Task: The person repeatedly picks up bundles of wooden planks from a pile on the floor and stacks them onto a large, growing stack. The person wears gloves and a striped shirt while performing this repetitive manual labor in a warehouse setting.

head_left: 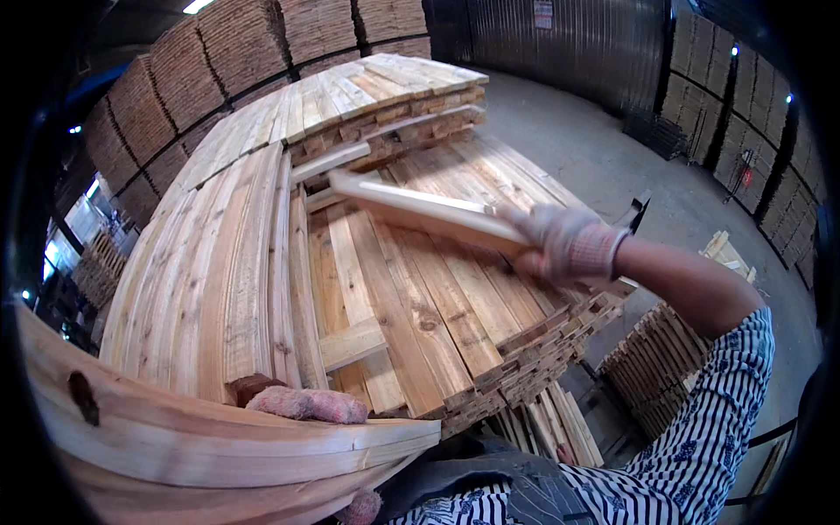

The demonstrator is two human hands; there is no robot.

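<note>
My right hand (569, 241), in a pale knitted glove and smeared by motion, grips one end of a short wooden batten (429, 213) over the stack. The batten points away to the left above the boards. At the lower left, my left hand (308, 405) is wrapped round wooden boards (219, 446) held against my front; its reddish gloved fingers lie over their top edge, and a fingertip shows below. A dark knot marks the nearest board. Beneath both hands lies a large stack of planks (420, 319), with a higher layer (197, 262) on its left side.
A short cross-strip (352, 343) lies on the planks, and another (331, 162) sits farther back. Tall lumber stacks (241, 44) stand behind and at the right (744, 114). More pieces are piled low (652, 367) near my right arm. Grey floor (560, 114) runs along the right.
</note>
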